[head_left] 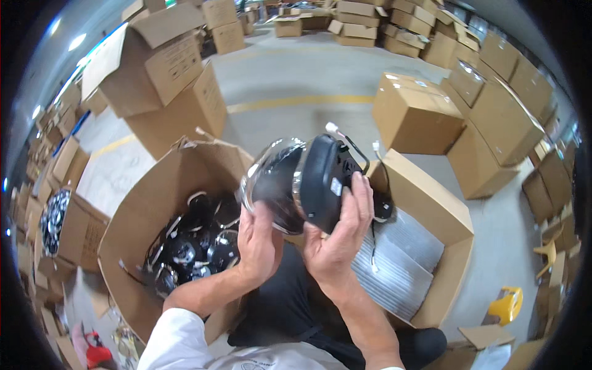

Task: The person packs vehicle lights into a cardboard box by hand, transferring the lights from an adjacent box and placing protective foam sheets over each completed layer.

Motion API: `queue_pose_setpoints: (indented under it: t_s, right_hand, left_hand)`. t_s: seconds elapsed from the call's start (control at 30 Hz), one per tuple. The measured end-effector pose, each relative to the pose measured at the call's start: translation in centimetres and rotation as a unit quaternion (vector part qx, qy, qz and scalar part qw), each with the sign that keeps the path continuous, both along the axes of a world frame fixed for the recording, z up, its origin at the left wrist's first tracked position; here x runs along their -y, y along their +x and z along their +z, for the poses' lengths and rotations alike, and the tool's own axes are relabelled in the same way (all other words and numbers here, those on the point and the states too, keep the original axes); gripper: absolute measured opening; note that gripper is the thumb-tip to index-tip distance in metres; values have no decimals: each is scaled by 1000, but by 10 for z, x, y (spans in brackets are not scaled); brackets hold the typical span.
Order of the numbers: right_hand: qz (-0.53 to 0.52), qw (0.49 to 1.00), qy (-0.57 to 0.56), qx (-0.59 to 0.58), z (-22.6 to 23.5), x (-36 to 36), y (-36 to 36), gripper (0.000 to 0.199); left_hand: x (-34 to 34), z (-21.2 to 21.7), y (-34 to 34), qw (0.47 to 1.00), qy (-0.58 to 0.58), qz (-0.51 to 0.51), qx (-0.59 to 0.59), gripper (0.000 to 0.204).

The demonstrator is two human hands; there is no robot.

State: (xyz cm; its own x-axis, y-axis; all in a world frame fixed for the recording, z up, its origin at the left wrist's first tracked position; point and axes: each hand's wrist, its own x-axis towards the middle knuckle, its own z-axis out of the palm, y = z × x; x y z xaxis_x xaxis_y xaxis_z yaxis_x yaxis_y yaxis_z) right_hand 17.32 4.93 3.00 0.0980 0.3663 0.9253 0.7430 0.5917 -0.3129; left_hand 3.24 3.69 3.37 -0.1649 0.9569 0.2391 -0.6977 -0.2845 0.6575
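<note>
headlamp point(305, 182) held up in front of the chest, above the gap between two open boxes. clear domed lens faces the person's left and slightly up; black back housing faces right. long axis, lens to back, runs roughly left-right, tilted a little. thin wires with white plugs stick out of the housing at the top and trail down its right side.

left hand point(258, 243) under the lens side, palm up, fingers curled against the lower rim of the clear dome. grip loose, fingers partly open, supporting rather than clamping. right hand point(338, 237) closed around the black housing, fingers wrapped over its back edge, thumb side toward the lens. firm hold. both forearms come up from the lower edge; white sleeve point(179, 339) on the left arm.

below the hands: dark trousers, seated or crouched posture, cannot tell which.

just left: large open carton point(142, 209), tipped toward the person, holding many more lamps point(197, 243) of the same kind, piled loosely, wires tangled.

just right: second open carton point(431, 216) lined with a grey ribbed sheet point(401, 259).

farther right: yellow plastic stool point(505, 305) on the floor.

beyond: grey concrete floor with a yellow painted line point(296, 102), closed and open cartons stacked on both sides and along the far wall.
</note>
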Motion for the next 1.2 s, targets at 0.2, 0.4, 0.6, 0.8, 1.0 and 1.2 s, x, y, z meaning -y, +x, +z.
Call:
queue_pose_setpoints:
  t_s: [0.2, 0.4, 0.6, 0.8, 1.0, 1.2]
  right_hand:
    - [-2, 999, 37, 34, 3, 13, 55, 62]
    - [90, 995, 44, 11, -24, 24, 96, 62]
    - [192, 856, -84, -472, -40, 40, 97, 80]
    - [280, 804, -160, -500, -60, 43, 153, 83]
    - [209, 902, -150, -346, -102, 32, 158, 91]
    - [233, 852, -296, -364, -118, 19, 178, 100]
  left_hand:
    - [1, 22, 55, 987, 64, -78, -126, 83]
    - [-8, 27, 75, 975, -60, -173, -130, 72]
    - [2, 7, 102, 970, -126, -202, -36, 72]
    - [-30, 22, 97, 922, -161, -316, -155, 102]
    - [-42, -23, 105, 880, -356, -263, -175, 67]
    - [-43, -54, 143, 900, -380, -125, -171, 51]
